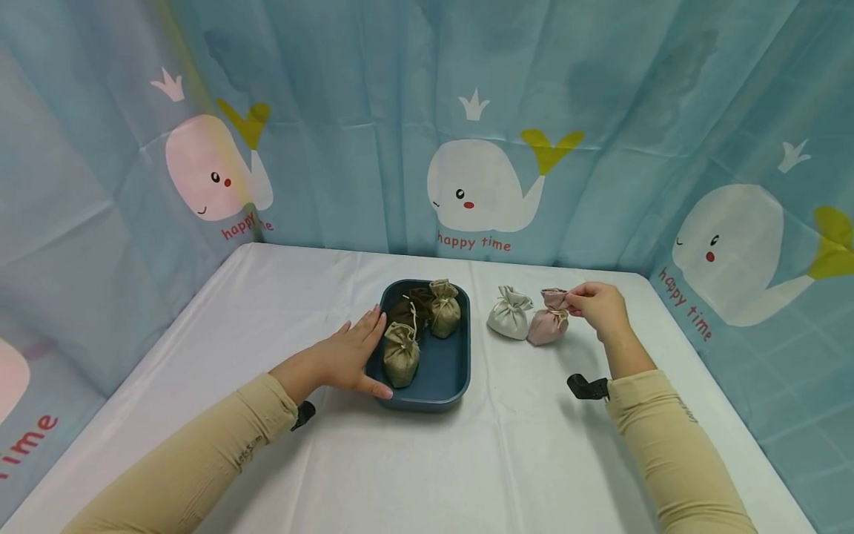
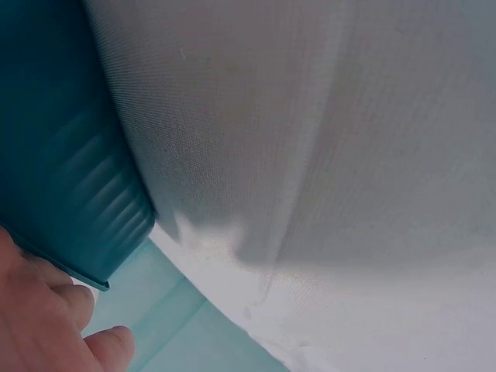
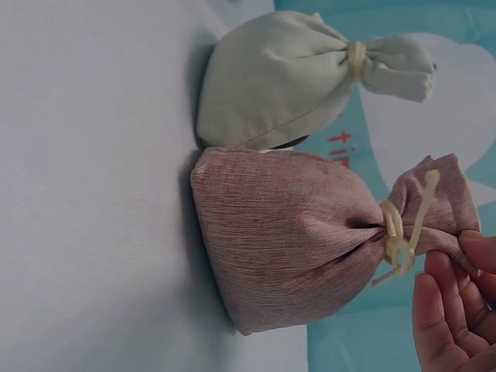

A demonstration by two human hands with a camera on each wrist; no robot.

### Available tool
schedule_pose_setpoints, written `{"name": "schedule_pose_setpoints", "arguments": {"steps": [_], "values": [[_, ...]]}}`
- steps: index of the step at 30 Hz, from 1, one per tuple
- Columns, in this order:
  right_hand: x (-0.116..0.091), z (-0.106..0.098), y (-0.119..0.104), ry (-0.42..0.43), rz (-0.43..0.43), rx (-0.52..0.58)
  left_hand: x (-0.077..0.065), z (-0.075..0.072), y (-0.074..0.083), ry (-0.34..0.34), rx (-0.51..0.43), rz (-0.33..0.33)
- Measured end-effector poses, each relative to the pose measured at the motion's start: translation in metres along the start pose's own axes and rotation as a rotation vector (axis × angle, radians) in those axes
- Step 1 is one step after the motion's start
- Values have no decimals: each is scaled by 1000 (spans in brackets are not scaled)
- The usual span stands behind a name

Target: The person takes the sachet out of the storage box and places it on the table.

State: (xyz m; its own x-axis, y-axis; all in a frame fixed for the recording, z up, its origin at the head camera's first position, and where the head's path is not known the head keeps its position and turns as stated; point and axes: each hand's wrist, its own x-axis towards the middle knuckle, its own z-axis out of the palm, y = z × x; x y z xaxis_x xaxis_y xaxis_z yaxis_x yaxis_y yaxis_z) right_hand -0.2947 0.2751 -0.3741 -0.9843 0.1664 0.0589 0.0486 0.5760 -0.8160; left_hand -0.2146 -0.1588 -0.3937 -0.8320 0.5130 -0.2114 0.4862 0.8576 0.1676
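My right hand (image 1: 599, 308) pinches the gathered top of a pink drawstring pouch (image 3: 287, 240), whose base is on the white cloth. Close beside it stands a pale grey-green drawstring pouch (image 3: 271, 85), tied with cream cord. My left hand (image 1: 347, 356) lies spread against the left side of a dark blue tray (image 1: 448, 367), fingers along its rim. Inside the tray are an olive pouch (image 1: 402, 360) at the front, another olive pouch (image 1: 445, 311) at the back right, and dark brown cloth (image 1: 419, 300) partly hidden between them. The left wrist view shows the tray's ribbed outer wall (image 2: 93, 170).
A white cloth (image 1: 514, 452) covers the table. Blue curtains (image 1: 347, 170) with printed whales stand behind and at both sides. Black wrist mounts (image 1: 587, 386) stick out beside the sleeves.
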Motion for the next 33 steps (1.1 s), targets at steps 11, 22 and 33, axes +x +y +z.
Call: {"name": "schedule_pose_setpoints", "arguments": {"steps": [11, 22, 33], "values": [[-1, 9, -2, -44, 16, -54, 1, 0, 0, -4, 2, -11], [1, 9, 3, -59, 3, -106, 0, 1, 0, 5, -9, 2], [-3, -3, -3, -107, 38, -107, -1, 0, 1, 3, -2, 3]]}}
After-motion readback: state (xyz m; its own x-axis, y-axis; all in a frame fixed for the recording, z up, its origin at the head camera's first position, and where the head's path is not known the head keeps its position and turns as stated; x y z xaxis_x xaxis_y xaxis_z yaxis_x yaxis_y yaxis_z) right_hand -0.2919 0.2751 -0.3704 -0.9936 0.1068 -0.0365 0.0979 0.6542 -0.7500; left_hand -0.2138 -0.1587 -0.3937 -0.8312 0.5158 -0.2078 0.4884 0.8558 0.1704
